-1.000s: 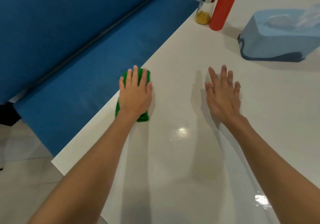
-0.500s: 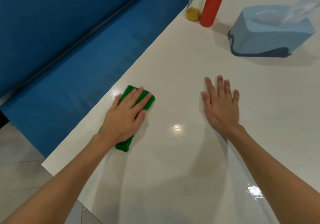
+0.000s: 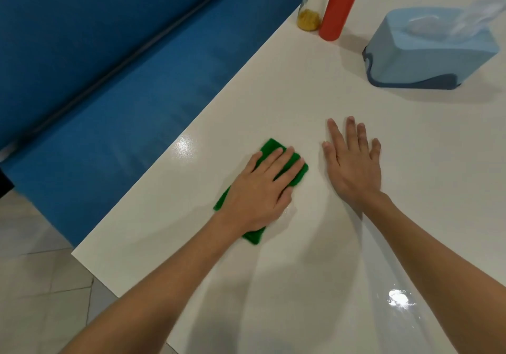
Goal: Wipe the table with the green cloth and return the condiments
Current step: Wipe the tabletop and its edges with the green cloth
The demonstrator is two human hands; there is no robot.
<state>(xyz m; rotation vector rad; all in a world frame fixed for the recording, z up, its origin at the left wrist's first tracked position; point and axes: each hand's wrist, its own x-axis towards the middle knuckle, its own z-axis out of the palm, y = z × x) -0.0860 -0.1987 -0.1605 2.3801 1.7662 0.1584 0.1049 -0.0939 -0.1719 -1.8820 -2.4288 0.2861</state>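
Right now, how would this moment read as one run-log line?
phase: wipe | left hand: flat on green cloth | right hand: flat on table | red bottle, spice shaker: upright at far edge

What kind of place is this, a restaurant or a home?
Probably a casual restaurant booth: a blue padded bench beside the white table, with a red sauce bottle, a shaker and a tissue box.

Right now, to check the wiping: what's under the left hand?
A green cloth on the glossy white table; the left hand covers its middle, so only its ends show.
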